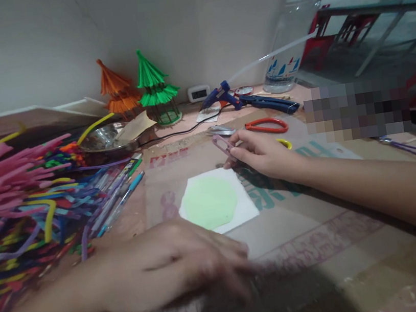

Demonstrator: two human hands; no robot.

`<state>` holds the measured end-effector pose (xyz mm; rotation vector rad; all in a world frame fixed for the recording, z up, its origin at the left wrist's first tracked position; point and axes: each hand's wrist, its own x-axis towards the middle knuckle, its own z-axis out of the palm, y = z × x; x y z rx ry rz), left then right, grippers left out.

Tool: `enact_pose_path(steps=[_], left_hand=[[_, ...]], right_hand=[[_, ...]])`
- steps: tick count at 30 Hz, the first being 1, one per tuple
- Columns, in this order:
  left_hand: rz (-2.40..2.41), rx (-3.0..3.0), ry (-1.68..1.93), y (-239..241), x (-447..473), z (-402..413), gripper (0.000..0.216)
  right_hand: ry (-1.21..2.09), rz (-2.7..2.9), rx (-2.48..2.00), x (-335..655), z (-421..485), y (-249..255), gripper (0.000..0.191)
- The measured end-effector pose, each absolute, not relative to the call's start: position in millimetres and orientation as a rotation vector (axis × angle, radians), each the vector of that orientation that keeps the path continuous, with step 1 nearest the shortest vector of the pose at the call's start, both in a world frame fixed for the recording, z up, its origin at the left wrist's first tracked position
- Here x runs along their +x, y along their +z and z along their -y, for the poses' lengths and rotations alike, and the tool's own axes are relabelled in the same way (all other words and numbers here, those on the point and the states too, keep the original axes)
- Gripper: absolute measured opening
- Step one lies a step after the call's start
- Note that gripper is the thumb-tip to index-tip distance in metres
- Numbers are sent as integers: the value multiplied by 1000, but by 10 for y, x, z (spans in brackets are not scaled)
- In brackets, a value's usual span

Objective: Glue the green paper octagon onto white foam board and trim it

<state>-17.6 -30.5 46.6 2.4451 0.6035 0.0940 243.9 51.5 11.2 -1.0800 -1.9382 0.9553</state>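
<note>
My right hand [256, 154] is closed around a pale pink, see-through piece with an oval loop [222, 146]; its full shape is hidden by the fingers. It is over the cardboard, just beyond a white sheet [249, 207]. On that sheet lies a light green paper piece with cut, angled edges [210, 202]. Nearer to me, my left hand [181, 268] hovers with its fingers stretched out and blurred by motion, and nothing shows in them. Red-handled scissors [266, 126] lie just past my right hand. Beside that hand a yellow loop [286, 143] shows partly.
Pipe cleaners [11, 189] are piled at left, with pens [122, 204] alongside. Behind stand a metal bowl [103, 139], orange [118, 94] and green [155, 88] pagoda models, a blue glue gun [220, 95], dark blue pliers-like tool [270, 103] and a water bottle [281, 58].
</note>
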Motion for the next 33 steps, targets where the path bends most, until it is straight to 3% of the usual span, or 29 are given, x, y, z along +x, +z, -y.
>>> enact_pose_path(steps=[2, 4, 6, 7, 8, 11, 12, 16, 20, 28, 33], left_hand=[[-778, 2462, 188, 495, -157, 328, 54], [-868, 2474, 217, 551, -133, 348, 79], [-644, 2323, 58, 617, -127, 346, 58], [-553, 2206, 69, 641, -136, 330, 59], [-554, 2125, 178, 649, -151, 302, 67], [-897, 2436, 565, 546, -214, 149, 38], [-947, 2563, 555, 475, -233, 88, 42], [-1105, 2597, 224, 197, -285, -83, 95], [-1148, 2533, 152, 113, -312, -102, 108], [-1138, 2553, 172, 165, -312, -87, 105], [-1103, 2546, 218, 150, -278, -78, 93]], right_hand=[[951, 1942, -1073, 2434, -517, 113, 6], [951, 1943, -1080, 2433, -516, 120, 5], [944, 1953, -1096, 2434, -512, 129, 3], [942, 1960, -1100, 2435, -510, 133, 3], [942, 1964, -1097, 2436, -508, 135, 3], [975, 1936, -1069, 2440, -512, 133, 5], [1005, 1911, -1062, 2441, -515, 129, 7], [1120, 1832, -1040, 2443, -532, 109, 10], [1125, 1833, -1019, 2442, -543, 96, 9], [554, 2097, -1226, 2575, -659, 155, 16], [160, 2393, -1131, 2609, -689, 122, 17]])
